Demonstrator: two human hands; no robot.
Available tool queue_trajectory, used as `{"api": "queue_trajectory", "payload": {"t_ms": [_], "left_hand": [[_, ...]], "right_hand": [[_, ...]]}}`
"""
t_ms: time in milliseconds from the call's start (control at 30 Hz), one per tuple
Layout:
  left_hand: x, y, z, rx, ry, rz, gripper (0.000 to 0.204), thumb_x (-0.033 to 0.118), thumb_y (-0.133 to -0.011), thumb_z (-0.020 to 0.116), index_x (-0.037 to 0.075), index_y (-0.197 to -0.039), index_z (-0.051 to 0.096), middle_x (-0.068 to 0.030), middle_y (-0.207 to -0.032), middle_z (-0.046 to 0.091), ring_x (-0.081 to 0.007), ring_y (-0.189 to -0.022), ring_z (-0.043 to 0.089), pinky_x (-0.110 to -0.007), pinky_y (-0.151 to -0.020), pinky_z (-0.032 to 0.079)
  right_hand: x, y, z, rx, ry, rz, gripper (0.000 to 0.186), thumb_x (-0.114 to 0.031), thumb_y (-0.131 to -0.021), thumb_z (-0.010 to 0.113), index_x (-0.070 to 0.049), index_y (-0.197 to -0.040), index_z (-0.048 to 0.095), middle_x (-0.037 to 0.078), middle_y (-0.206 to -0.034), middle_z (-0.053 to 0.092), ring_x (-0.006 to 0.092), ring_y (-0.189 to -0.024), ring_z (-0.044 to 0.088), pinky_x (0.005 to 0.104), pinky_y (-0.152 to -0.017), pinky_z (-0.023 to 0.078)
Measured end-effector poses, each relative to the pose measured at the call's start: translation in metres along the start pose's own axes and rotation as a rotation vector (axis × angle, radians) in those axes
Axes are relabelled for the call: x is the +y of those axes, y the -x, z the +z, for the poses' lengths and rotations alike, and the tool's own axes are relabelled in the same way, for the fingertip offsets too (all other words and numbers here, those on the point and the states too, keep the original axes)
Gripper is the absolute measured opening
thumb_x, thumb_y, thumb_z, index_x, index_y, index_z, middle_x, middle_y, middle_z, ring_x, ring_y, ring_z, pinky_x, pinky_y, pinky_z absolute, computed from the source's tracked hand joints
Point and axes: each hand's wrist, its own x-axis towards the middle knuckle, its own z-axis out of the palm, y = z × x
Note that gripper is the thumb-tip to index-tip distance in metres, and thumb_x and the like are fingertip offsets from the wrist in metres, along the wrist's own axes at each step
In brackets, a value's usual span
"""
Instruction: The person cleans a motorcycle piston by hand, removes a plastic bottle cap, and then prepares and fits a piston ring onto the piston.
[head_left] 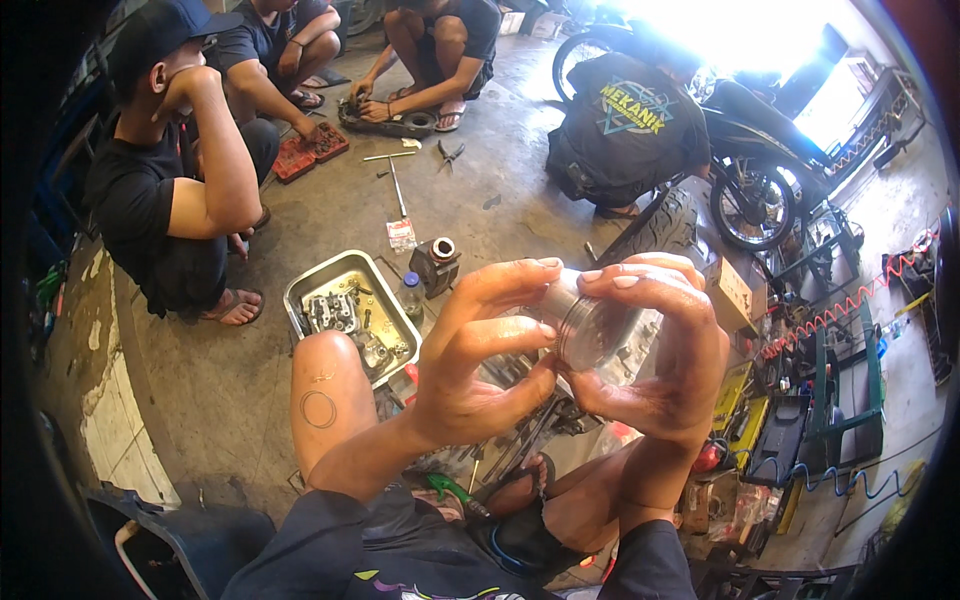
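At centre, raised above the knees: one metal piston, cylindrical, silver, with ring grooves around its side. Left hand closes on it from the left, thumb under, fingers curled over the crown end. Right hand wraps it from the right, fingertips on top, palm beneath. Both hands grip the piston between them, clear of the floor.

Containers:
- Metal tray, rectangular, shallow, on the concrete floor just left of the hands; holds a grey engine casting and smaller loose metal parts, individual kinds too small to tell.
- Small clear plastic bottle, upright, at the tray's right edge.
- Red socket case, open, lying further back by a seated person's foot.

Surroundings:
- Dark engine cylinder block, standing on the floor just behind the tray.
- T-handle wrench and pliers, flat on the floor, well apart from the hands.
- Motorcycle, upper right, rear wheel in view; a crouching person in a black shirt works beside it.
- Three other people sit or squat along the upper left; one handles an engine cover on the floor.
- Red coiled hose and blue coiled hose, at right, among green frames and clutter.

Obstruction: the hands and piston hide the engine parts directly beneath them.
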Motion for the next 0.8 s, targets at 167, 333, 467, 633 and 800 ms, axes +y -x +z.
{"api": "queue_trajectory", "payload": {"t_ms": [167, 333, 467, 633, 800], "left_hand": [[0.0004, -0.0013, -0.0005, -0.008, -0.035, 0.006, 0.047, -0.011, -0.071, 0.075, 0.004, -0.111, 0.057, -0.0272, -0.131, 0.052, -0.0383, -0.120, 0.059, -0.043, -0.096, 0.054], [-0.0003, 0.0008, -0.0043, -0.023, -0.076, 0.007, 0.046, -0.010, -0.071, 0.074, 0.004, -0.112, 0.059, -0.0259, -0.131, 0.052, -0.0379, -0.119, 0.060, -0.043, -0.096, 0.055], [0.0020, -0.0012, -0.0059, -0.040, -0.111, -0.006, 0.048, -0.011, -0.070, 0.074, 0.004, -0.113, 0.060, -0.0247, -0.130, 0.052, -0.0369, -0.119, 0.060, -0.041, -0.096, 0.055], [0.0002, -0.0026, -0.0060, -0.032, -0.103, 0.039, 0.050, -0.011, -0.069, 0.074, 0.004, -0.115, 0.060, -0.0239, -0.130, 0.051, -0.0361, -0.119, 0.060, -0.041, -0.097, 0.055], [-0.0014, -0.0016, -0.0044, -0.046, -0.024, -0.016, 0.050, -0.010, -0.070, 0.074, 0.004, -0.116, 0.060, -0.0231, -0.132, 0.051, -0.0354, -0.121, 0.058, -0.041, -0.099, 0.053]], "right_hand": [[0.0007, -0.0008, 0.0003, 0.003, 0.009, -0.016, 0.057, -0.004, -0.057, 0.081, -0.010, -0.111, 0.066, 0.005, -0.108, 0.073, 0.0266, -0.102, 0.066, 0.0383, -0.094, 0.046], [0.0033, -0.0015, 0.0011, 0.014, -0.037, 0.010, 0.056, -0.006, -0.057, 0.085, -0.009, -0.110, 0.066, 0.006, -0.107, 0.073, 0.0270, -0.100, 0.066, 0.0378, -0.093, 0.047], [0.0028, -0.0009, -0.0005, 0.007, -0.033, -0.006, 0.056, -0.007, -0.057, 0.086, -0.008, -0.110, 0.066, 0.007, -0.107, 0.073, 0.0270, -0.100, 0.066, 0.0376, -0.092, 0.047], [0.0038, -0.0015, 0.0016, 0.015, -0.019, -0.034, 0.057, -0.007, -0.057, 0.086, -0.007, -0.110, 0.066, 0.007, -0.107, 0.073, 0.0270, -0.100, 0.066, 0.0379, -0.092, 0.048], [0.0073, 0.0003, 0.0006, 0.033, -0.041, -0.048, 0.058, -0.006, -0.057, 0.087, -0.007, -0.110, 0.064, 0.007, -0.106, 0.073, 0.0276, -0.099, 0.067, 0.0382, -0.090, 0.049]]}}
